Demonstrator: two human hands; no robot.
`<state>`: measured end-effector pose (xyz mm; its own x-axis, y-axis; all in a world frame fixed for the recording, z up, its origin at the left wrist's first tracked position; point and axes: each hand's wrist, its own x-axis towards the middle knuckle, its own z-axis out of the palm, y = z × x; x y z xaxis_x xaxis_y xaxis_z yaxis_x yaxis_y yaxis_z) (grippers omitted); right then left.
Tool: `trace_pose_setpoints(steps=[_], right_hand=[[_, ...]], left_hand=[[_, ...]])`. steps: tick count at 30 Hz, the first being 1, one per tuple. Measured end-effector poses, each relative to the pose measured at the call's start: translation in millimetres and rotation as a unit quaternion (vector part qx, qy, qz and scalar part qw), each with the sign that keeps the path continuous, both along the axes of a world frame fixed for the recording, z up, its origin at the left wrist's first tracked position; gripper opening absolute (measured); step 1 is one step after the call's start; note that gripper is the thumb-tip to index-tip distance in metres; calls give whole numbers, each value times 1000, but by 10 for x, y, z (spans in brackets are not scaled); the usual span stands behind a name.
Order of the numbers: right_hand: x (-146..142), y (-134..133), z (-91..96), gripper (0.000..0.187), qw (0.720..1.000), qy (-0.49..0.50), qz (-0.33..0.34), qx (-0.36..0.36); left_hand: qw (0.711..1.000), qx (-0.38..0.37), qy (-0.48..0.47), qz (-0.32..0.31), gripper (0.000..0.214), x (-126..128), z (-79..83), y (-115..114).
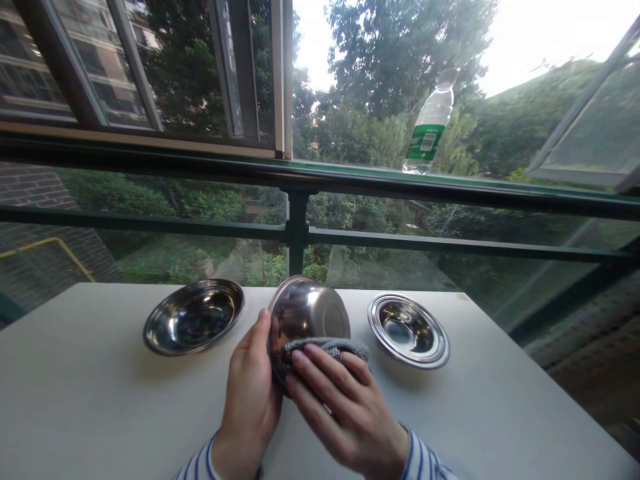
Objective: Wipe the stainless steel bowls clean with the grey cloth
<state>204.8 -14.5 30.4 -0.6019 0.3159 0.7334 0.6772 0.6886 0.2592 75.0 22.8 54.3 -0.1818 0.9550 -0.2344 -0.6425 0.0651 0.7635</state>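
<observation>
My left hand (pixel 253 393) grips a steel bowl (pixel 310 313) by its rim, holding it tilted with its base turned away from me, just above the table. My right hand (pixel 337 407) presses a grey cloth (pixel 335 348) against the bowl's lower side, fingers laid flat over the cloth. Both sleeves are white with blue stripes.
A wide steel dish (pixel 193 317) rests on the white table (pixel 75 400) to the left, a smaller steel dish (pixel 409 331) to the right. A plastic bottle (pixel 429 127) with a green label stands on the railing ledge (pixel 450 187) beyond. Glass and windows close the far side.
</observation>
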Motion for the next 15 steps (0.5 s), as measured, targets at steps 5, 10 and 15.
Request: trace_pose_setpoints(steps=[5, 10, 15], right_hand=[[37, -6, -28, 35, 994, 70, -20, -79], [35, -3, -24, 36, 993, 80, -12, -87], [164, 57, 4, 42, 982, 111, -38, -146]], left_hand=[[999, -8, -6, -36, 16, -28, -30, -11], [1000, -19, -17, -12, 13, -23, -19, 27], [998, -44, -6, -33, 14, 1, 6, 17]])
